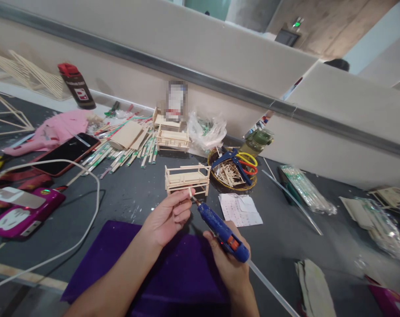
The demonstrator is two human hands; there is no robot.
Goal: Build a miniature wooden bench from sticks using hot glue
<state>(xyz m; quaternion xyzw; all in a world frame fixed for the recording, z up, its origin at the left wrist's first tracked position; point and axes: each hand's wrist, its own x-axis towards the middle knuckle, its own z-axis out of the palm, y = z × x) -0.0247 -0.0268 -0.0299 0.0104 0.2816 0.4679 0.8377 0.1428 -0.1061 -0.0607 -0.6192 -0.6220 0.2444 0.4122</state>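
My left hand [170, 213] pinches a short pale wooden stick piece [190, 192] between thumb and fingertips. In my right hand [228, 255] is a blue glue gun [223, 231], its nozzle close to the stick piece; whether they touch I cannot tell. A clear glue stick [269, 284] runs out of the gun's back end. Just beyond my left fingertips stands a small wooden stick bed frame [187, 178] on the dark table. Under my forearms lies a purple cloth [183, 273].
Behind stand another small stick model [173, 140] and wrapped chopsticks [120, 158]. A basket [249, 189] holds stick pieces and blue cutters [224, 159]; paper [240, 209] lies in front. At left are a phone [66, 154], a magenta power strip [28, 213], a white cable [96, 207] and a bottle [77, 88].
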